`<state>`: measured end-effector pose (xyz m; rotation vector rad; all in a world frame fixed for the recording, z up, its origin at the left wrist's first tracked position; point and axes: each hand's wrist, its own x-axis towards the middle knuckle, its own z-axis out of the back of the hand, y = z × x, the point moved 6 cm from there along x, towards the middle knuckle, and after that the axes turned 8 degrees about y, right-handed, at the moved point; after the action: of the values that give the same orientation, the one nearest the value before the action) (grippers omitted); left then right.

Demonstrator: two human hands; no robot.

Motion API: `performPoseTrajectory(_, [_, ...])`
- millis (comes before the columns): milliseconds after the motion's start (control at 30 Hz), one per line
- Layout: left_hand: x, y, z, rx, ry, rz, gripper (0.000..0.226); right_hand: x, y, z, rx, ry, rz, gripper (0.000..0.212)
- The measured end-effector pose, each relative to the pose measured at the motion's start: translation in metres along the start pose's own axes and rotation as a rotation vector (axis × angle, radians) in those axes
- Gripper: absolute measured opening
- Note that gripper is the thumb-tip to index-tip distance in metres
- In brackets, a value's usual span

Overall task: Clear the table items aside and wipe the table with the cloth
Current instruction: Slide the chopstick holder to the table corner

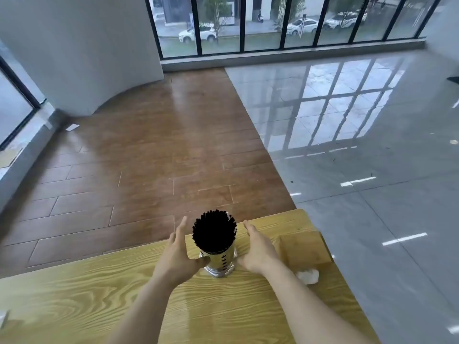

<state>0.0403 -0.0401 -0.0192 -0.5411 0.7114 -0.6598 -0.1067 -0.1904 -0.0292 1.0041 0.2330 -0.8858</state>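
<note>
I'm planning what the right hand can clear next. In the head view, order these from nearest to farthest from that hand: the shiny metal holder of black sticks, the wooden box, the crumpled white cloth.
From the right hand:
1. Shiny metal holder of black sticks, just to its left.
2. Wooden box, to its right.
3. Crumpled white cloth, right, by the table edge; only slightly farther than the box.

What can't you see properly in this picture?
Head view only:
- Base of the metal holder full of black sticks: covered by the left hand and right hand, so the grip is unclear.
- Wooden box: closed side facing the camera, contents hidden.
- White crumpled thing: too blurry to name.
- Table: cut off by the bottom and left edges.
</note>
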Motion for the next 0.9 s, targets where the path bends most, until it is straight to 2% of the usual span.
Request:
performPoseTrajectory(100, [0.014,0.009,-0.028,-0.189,0.06,0.036,0.124,0.017,-0.01,-0.01,0.083,0.058,0.02,0.113])
performPoseTrajectory(200, [0.025,0.02,-0.048,-0.315,-0.009,0.073,0.09,0.034,-0.018,-0.023,0.134,0.086,0.051,0.107])
performPoseTrajectory(267, [0.025,0.014,-0.051,-0.36,-0.059,0.045,0.084,0.037,-0.017,-0.024,0.174,0.069,0.083,0.098])
performPoseTrajectory(467, [0.006,0.012,-0.058,-0.405,-0.068,0.047,0.091,0.024,-0.018,-0.027,0.15,0.037,0.104,0.083])
performPoseTrajectory(633, [-0.034,0.004,-0.066,-0.366,-0.085,0.015,0.08,-0.021,-0.03,-0.028,0.163,0.027,0.09,0.077])
performPoseTrajectory(900, [-0.111,-0.024,-0.118,-0.324,0.061,-0.094,0.091,-0.124,-0.088,-0.025,0.26,-0.065,-0.002,0.076])
